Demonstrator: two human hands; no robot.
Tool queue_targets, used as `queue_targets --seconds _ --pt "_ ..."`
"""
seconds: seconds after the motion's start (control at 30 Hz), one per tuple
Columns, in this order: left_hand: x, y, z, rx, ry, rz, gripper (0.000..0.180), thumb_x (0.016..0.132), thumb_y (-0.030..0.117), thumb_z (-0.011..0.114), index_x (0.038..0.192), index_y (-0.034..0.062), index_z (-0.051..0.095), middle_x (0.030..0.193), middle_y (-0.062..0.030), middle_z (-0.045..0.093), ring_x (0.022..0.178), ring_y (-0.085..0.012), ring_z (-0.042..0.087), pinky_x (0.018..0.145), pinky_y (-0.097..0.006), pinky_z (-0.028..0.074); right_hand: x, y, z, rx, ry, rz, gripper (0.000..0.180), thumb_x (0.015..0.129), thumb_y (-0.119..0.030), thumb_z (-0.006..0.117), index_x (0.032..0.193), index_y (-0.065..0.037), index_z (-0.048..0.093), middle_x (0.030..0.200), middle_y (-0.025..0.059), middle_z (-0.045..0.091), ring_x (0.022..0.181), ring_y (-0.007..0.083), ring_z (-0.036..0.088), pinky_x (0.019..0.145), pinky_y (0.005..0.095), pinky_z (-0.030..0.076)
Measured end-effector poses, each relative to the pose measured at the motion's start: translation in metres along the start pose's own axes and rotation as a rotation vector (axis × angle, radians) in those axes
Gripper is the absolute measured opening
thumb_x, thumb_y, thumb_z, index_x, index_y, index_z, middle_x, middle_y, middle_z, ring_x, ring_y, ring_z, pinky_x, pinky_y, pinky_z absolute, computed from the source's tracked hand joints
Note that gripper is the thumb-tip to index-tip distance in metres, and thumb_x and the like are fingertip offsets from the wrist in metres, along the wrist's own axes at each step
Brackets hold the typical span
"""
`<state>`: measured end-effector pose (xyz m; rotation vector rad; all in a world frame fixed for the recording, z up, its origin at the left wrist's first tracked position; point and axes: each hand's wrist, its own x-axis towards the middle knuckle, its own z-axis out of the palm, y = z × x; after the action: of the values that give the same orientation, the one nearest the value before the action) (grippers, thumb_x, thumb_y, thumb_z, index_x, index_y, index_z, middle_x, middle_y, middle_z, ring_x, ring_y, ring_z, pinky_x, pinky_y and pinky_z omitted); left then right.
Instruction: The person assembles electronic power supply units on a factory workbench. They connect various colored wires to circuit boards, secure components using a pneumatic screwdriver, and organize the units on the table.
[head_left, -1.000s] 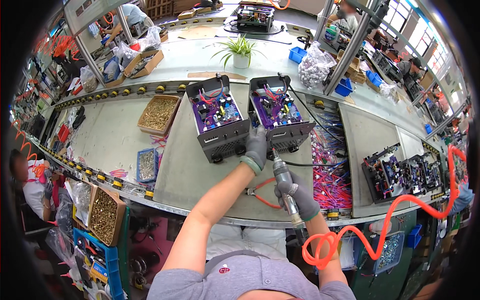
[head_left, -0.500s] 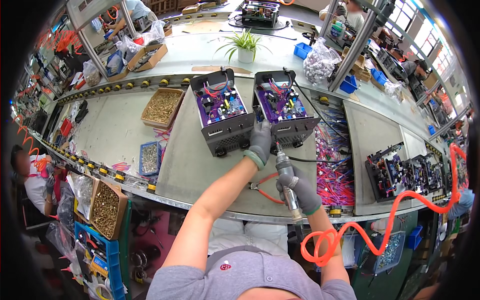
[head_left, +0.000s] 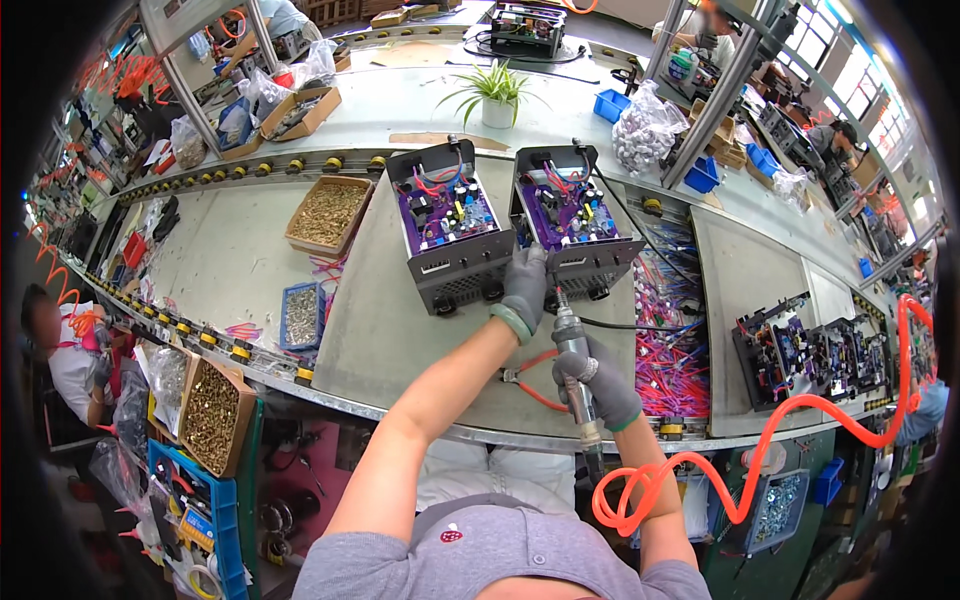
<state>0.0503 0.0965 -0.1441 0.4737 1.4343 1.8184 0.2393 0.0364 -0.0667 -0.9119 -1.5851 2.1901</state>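
Note:
Two black metal units point(head_left: 455, 255) with open tops and purple circuit boards stand side by side on the grey work board. My left hand point(head_left: 525, 285), in a grey glove, is closed at the front left corner of the right-hand electronics unit point(head_left: 590, 255); its fingertips are partly hidden. My gloved right hand point(head_left: 607, 390) is wrapped round a pneumatic screwdriver point(head_left: 573, 345). Its tip points up at that unit's lower front, close to my left hand. From its lower end runs an orange coiled air hose point(head_left: 740, 505). Red-handled pliers point(head_left: 530, 380) lie between my forearms.
A box of brass-coloured screws point(head_left: 328, 212) and a blue tray of small parts point(head_left: 300, 315) sit to the left. Coloured wires point(head_left: 665, 370) fill a gap on the right, before more circuit assemblies point(head_left: 815, 345). A potted plant point(head_left: 497, 108) stands behind. Other people work nearby.
The view has shifted slightly, so the scene sits a little to the right. Both hands and the screwdriver keep nearly the same place at the right-hand unit. The hose loops have swung a little.

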Motion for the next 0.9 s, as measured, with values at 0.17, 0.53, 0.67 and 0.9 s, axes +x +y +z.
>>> queue_targets --seconds 0.17,0.53,0.67,0.9 --pt "-0.026 0.029 -0.011 0.035 -0.031 -0.052 0.036 0.101 0.033 0.048 0.105 0.0024 0.066 0.088 -0.0028 0.063 0.077 -0.0121 0.054 0.073 -0.030 0.046 0.001 0.006 -0.006 0.034 0.012 0.052 0.061 0.082 -0.043 0.071 0.123 -0.005 0.047 0.077 0.0051 0.057 0.052 0.0125 0.057 0.044 0.0259 0.049" --pt "-0.095 0.059 -0.235 0.875 -0.194 -0.041 0.023 0.091 0.017 0.063 0.104 -0.0002 0.070 0.103 -0.0090 0.071 0.085 -0.0141 0.065 0.079 -0.031 0.053 -0.006 0.027 0.003 0.066 0.106 0.032 0.057 0.083 -0.041 0.068 0.121 -0.004 0.049 0.074 0.0053 0.058 0.054 0.0133 0.057 0.046 0.0256 0.046" --pt "-0.114 0.045 -0.236 0.997 -0.287 0.088 0.020 0.084 0.018 0.067 0.101 0.0097 0.073 0.100 -0.0101 0.069 0.094 -0.0267 0.066 0.085 -0.036 0.052 -0.027 0.028 0.008 0.181 -0.088 0.118 0.070 0.076 -0.048 0.073 0.122 0.000 0.048 0.074 0.0057 0.057 0.052 0.0135 0.055 0.046 0.0254 0.044" --pt "-0.126 0.037 -0.216 1.450 -0.329 0.214 0.014 0.084 0.018 0.066 0.095 0.0088 0.066 0.099 -0.0086 0.063 0.095 -0.0265 0.063 0.080 -0.039 0.052 -0.055 0.052 0.020 0.018 -0.129 0.328 0.070 0.067 -0.039 0.077 0.118 0.000 0.050 0.074 0.0052 0.057 0.055 0.0127 0.056 0.047 0.0268 0.047"
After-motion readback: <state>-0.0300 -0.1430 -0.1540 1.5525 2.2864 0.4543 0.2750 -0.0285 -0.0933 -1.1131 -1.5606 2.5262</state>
